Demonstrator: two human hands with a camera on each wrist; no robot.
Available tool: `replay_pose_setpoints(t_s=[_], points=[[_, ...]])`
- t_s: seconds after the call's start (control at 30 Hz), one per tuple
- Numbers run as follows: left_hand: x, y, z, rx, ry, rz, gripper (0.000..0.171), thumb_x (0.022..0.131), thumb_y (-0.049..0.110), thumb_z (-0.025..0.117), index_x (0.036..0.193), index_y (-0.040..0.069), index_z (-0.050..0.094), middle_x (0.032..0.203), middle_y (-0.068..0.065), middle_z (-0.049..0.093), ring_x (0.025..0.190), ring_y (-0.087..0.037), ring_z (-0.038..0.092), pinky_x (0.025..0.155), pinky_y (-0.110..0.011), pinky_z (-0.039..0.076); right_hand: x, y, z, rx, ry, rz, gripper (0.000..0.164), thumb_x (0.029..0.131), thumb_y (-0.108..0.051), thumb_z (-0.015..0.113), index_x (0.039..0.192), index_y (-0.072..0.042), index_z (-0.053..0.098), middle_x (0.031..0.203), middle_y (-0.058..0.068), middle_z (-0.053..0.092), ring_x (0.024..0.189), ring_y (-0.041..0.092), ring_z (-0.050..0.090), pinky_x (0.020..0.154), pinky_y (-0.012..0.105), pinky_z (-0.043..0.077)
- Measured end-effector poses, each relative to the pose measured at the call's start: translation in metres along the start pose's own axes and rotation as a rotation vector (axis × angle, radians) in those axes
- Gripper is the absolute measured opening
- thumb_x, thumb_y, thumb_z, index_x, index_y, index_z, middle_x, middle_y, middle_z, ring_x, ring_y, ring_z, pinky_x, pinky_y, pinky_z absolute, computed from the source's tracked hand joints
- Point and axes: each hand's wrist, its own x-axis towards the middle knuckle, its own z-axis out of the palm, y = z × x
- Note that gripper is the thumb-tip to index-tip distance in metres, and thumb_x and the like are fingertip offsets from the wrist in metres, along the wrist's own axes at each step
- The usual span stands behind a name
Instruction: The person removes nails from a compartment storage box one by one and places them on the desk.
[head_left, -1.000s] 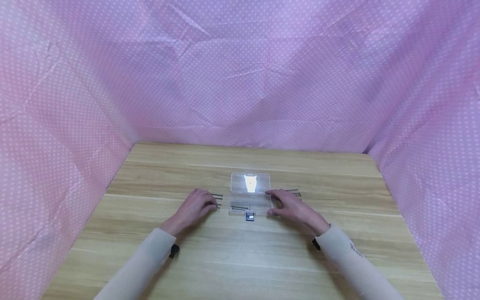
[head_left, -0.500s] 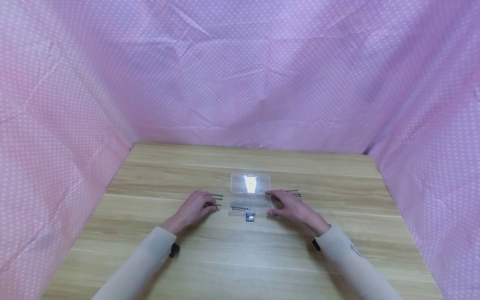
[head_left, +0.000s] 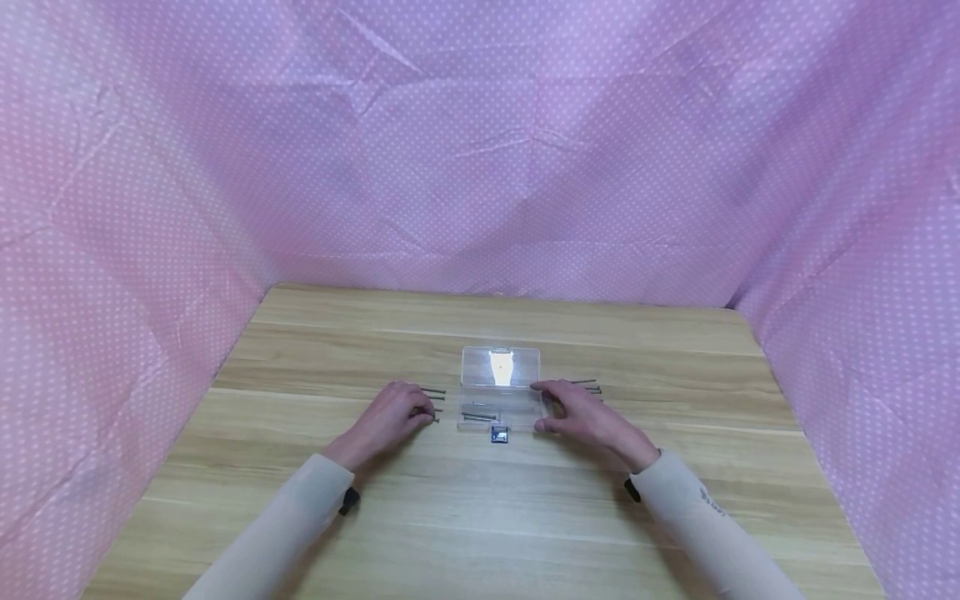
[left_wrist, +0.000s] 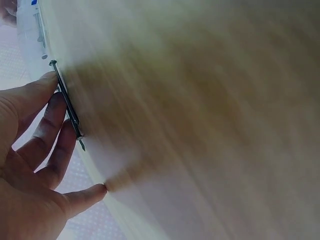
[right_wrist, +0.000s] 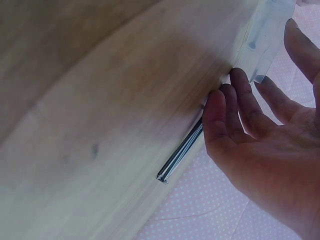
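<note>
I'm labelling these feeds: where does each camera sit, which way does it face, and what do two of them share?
Head: worn on the head, facing forward and down at the table and clear box; left hand, right hand and sleeves show.
Left wrist: on that wrist, facing the left hand's fingers at nails; a sliver of the right hand shows.
Right wrist: on that wrist, facing the right hand's fingers by the clear box and other nails.
Both wrist views share the clear box.

Pink cloth (head_left: 480, 167) with white dots hangs behind and beside a wood-grain table (head_left: 480, 521).
</note>
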Motion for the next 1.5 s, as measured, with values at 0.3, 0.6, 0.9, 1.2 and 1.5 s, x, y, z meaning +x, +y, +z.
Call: replay_pose_setpoints(t_s=[0.3, 0.6, 0.9, 1.2, 1.5], points=[[-0.003, 0.004, -0.011, -0.02, 0.058, -0.027, 0.008, 0.088, 0.014, 0.082, 0.095, 0.014, 0.079, 0.102, -0.001, 0.072, 0.102, -0.025, 0.065, 0.105, -0.053, 0.047, 0.002, -0.002, -0.001, 0.001, -0.002, -0.002, 0.065, 0.093, -0.023, 0.079, 0.148, -0.001, 0.052, 0.148, 0.018, 0.056, 0.139, 0.038, 0.048, 0.117, 0.054, 0.038], [0.003, 0.02, -0.015, -0.062, 0.104, -0.005, 0.022, 0.091, 0.02, 0.081, 0.112, 0.012, 0.077, 0.12, -0.004, 0.069, 0.116, -0.027, 0.06, 0.104, -0.048, 0.048, 0.004, 0.0, -0.001, -0.01, -0.005, -0.012, 0.066, 0.093, -0.024, 0.08, 0.148, -0.001, 0.051, 0.146, 0.017, 0.057, 0.138, 0.038, 0.049, 0.116, 0.054, 0.038], [0.015, 0.034, -0.011, -0.078, 0.018, -0.09, 0.061, 0.09, 0.038, 0.082, 0.14, 0.009, 0.063, 0.143, -0.011, 0.059, 0.134, -0.033, 0.052, 0.117, -0.055, 0.037, 0.005, 0.002, -0.001, -0.004, -0.008, -0.018, 0.066, 0.093, -0.025, 0.08, 0.147, -0.001, 0.052, 0.145, 0.017, 0.058, 0.137, 0.038, 0.05, 0.116, 0.055, 0.039], [0.027, 0.037, -0.002, -0.029, -0.056, -0.119, 0.083, 0.084, 0.051, 0.083, 0.148, 0.008, 0.055, 0.15, -0.013, 0.054, 0.142, -0.035, 0.046, 0.12, -0.069, 0.018, 0.003, 0.001, -0.001, 0.017, -0.014, 0.008, 0.067, 0.093, -0.024, 0.079, 0.149, -0.001, 0.051, 0.147, 0.017, 0.056, 0.139, 0.037, 0.048, 0.117, 0.054, 0.038], [0.034, 0.044, 0.0, 0.034, -0.09, -0.11, 0.082, 0.083, 0.053, 0.083, 0.146, 0.007, 0.058, 0.143, -0.014, 0.059, 0.138, -0.034, 0.049, 0.118, -0.072, 0.018, -0.001, 0.002, -0.003, -0.011, 0.008, -0.021, 0.065, 0.092, -0.022, 0.08, 0.147, 0.0, 0.052, 0.147, 0.019, 0.056, 0.138, 0.039, 0.049, 0.116, 0.056, 0.038]])
